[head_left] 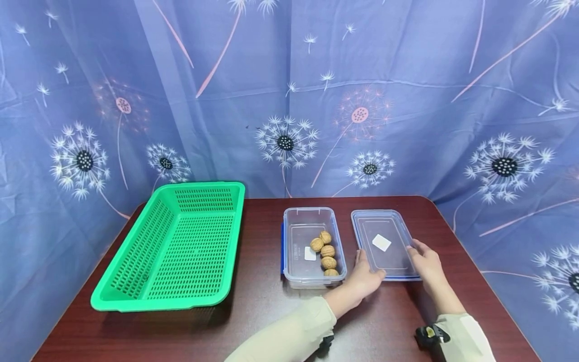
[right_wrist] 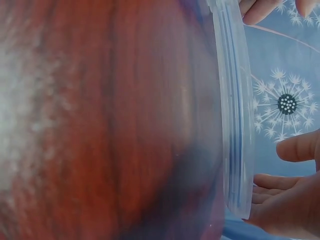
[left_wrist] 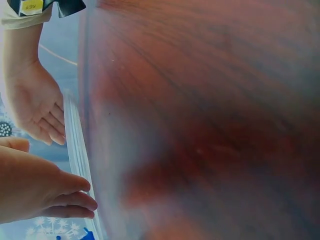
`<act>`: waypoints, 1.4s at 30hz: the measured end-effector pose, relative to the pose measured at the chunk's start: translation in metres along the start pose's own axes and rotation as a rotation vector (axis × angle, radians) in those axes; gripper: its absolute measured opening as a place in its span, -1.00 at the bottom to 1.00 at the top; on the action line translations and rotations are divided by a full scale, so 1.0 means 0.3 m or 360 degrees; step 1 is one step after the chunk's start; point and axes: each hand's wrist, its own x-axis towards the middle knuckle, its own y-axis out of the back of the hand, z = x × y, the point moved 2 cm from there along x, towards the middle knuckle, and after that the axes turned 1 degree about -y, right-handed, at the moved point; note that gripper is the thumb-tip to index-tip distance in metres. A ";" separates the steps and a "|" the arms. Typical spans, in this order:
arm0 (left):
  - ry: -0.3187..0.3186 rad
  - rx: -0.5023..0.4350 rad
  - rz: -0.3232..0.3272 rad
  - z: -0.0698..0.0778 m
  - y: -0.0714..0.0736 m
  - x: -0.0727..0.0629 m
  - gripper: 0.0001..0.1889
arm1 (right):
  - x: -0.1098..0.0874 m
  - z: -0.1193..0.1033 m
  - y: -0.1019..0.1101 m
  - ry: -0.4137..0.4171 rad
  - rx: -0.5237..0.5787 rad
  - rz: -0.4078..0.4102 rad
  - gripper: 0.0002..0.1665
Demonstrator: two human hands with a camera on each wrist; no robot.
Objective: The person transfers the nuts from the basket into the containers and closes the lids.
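Note:
A clear plastic lid point(head_left: 393, 251) with a blue rim and a white label lies flat at the right of the table. My left hand point(head_left: 362, 281) is at its left side, fingertips right at the edge, fingers mostly straight. At the right edge is my right hand point(head_left: 427, 266); in the right wrist view its fingers point(right_wrist: 272, 182) extend along the edge of the lid point(right_wrist: 235, 115) while the thumb stands apart. Left of the lid, a clear box point(head_left: 299, 231) holds several walnuts point(head_left: 327, 251) along its right side. The left forearm passes in front of the box's near right corner.
A large green perforated basket point(head_left: 194, 251) stands at the left of the dark red wooden table point(head_left: 260, 241). A blue latch point(head_left: 282, 249) hangs on the box's left side. Behind the table hangs a blue dandelion-print curtain point(head_left: 235, 125).

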 end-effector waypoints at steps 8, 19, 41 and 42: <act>-0.0032 -0.0056 0.0006 0.025 0.000 -0.007 -0.18 | -0.009 -0.015 0.011 0.0004 0.0033 0.0045 -0.34; -0.0105 -0.0077 0.0043 0.089 0.027 -0.010 -0.20 | -0.012 -0.065 0.037 0.0029 0.0084 0.0041 -0.34; -0.0140 -0.0156 0.0080 0.143 0.234 -0.020 -0.24 | -0.022 -0.248 -0.040 0.0228 0.0128 -0.0053 -0.34; -0.0139 -0.0161 0.0082 0.141 0.242 -0.021 -0.24 | -0.022 -0.252 -0.046 0.0226 0.0136 -0.0064 -0.33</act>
